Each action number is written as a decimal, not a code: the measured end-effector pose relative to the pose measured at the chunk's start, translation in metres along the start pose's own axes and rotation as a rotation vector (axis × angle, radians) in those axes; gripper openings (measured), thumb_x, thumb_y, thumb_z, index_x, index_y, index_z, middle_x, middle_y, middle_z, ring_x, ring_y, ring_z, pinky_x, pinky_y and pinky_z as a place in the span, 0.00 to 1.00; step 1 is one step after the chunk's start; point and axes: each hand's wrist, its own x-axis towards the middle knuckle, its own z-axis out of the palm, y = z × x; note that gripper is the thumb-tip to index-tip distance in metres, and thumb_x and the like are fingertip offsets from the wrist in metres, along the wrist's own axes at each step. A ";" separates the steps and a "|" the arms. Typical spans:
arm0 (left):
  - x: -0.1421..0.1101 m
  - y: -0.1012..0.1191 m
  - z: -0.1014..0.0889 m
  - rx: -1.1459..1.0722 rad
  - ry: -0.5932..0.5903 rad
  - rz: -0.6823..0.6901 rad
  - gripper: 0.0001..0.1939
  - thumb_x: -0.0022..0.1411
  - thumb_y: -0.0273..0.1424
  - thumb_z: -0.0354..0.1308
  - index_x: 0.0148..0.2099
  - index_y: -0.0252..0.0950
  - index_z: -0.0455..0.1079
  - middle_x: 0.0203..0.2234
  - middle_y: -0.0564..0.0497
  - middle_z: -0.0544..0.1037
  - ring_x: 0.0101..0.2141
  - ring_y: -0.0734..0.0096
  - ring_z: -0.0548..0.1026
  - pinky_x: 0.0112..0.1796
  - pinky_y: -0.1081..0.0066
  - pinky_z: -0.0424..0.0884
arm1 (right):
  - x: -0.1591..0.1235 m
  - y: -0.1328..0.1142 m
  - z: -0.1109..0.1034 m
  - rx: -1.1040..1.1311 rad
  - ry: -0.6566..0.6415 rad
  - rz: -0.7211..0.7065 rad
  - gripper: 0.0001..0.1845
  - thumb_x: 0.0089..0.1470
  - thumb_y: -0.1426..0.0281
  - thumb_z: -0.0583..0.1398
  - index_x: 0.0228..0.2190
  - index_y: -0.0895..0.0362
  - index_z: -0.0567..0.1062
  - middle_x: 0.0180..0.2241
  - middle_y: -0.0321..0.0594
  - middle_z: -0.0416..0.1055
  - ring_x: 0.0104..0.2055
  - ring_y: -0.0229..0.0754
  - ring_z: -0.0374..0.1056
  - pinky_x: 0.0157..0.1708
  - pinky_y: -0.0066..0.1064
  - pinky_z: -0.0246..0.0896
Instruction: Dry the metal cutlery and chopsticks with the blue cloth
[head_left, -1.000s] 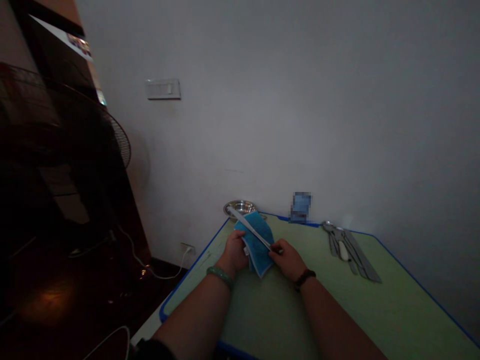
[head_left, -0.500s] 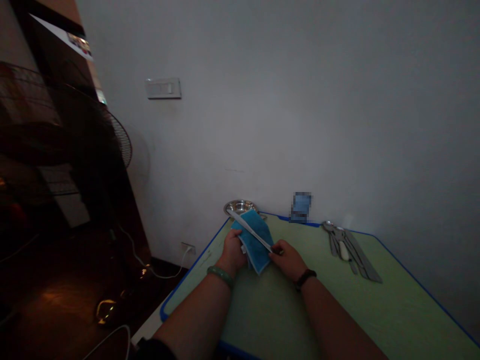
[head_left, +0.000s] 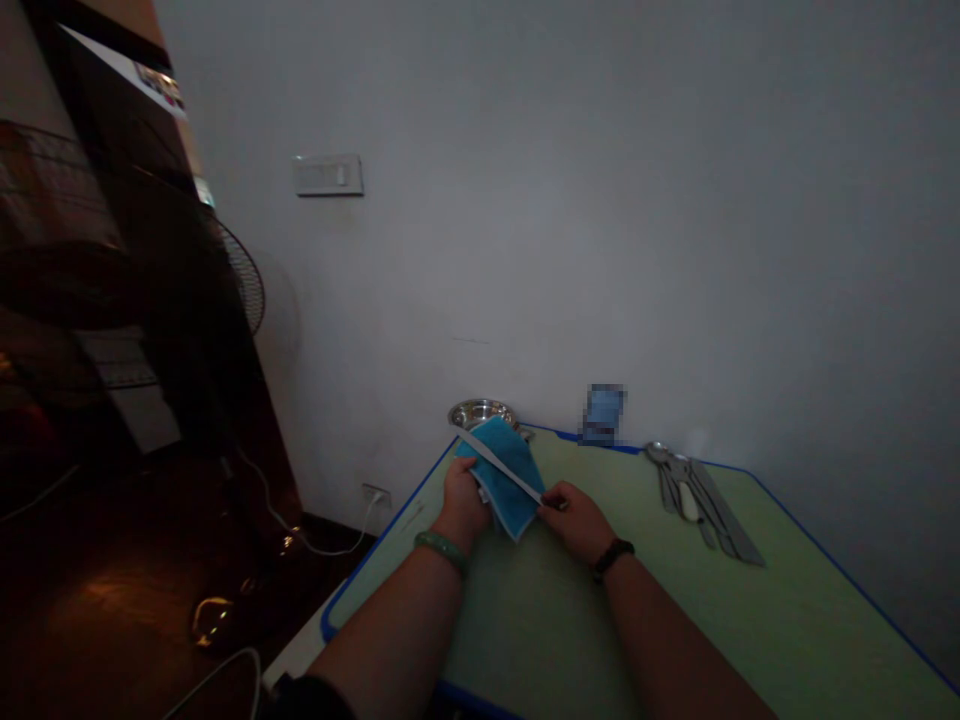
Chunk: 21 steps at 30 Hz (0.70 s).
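Prob. a room in a home, not a shop or lab

White wall w/ light switch plate (head_left: 328, 175) & low power socket (head_left: 376, 495), white cord (head_left: 330, 548) trailing to polished dark floor (head_left: 97, 610). Standing fan (head_left: 244, 280) & dark wood cabinet (head_left: 112, 90) at left. Green table (head_left: 675, 600) w/ blue edge against wall, steel bowl (head_left: 480, 412) at far edge, spoons & knives (head_left: 697, 505) on top.

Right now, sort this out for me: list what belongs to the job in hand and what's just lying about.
In use: left hand, right hand, blue towel, long knife blade.
Lying about: steel bowl, pile of spoons and knives, standing fan, wall switch.
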 end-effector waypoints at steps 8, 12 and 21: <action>-0.003 0.000 0.003 0.101 0.006 0.059 0.13 0.48 0.30 0.44 0.28 0.29 0.69 0.19 0.42 0.75 0.22 0.61 0.75 0.27 0.64 0.72 | -0.001 -0.002 -0.002 -0.028 0.003 0.010 0.09 0.43 0.64 0.57 0.28 0.56 0.70 0.28 0.36 0.69 0.32 0.39 0.64 0.32 0.28 0.57; -0.003 0.001 0.004 0.097 0.043 0.060 0.12 0.48 0.30 0.45 0.26 0.30 0.68 0.17 0.43 0.75 0.21 0.62 0.74 0.25 0.64 0.71 | -0.001 -0.002 -0.002 -0.026 0.009 -0.002 0.09 0.43 0.64 0.57 0.28 0.56 0.69 0.28 0.37 0.69 0.32 0.39 0.64 0.32 0.29 0.57; -0.002 0.001 0.003 0.060 0.096 0.072 0.12 0.49 0.30 0.45 0.23 0.32 0.67 0.12 0.47 0.71 0.17 0.64 0.71 0.24 0.65 0.71 | -0.001 -0.001 -0.001 -0.001 0.002 -0.006 0.09 0.44 0.65 0.56 0.28 0.56 0.69 0.29 0.37 0.69 0.33 0.40 0.64 0.34 0.30 0.57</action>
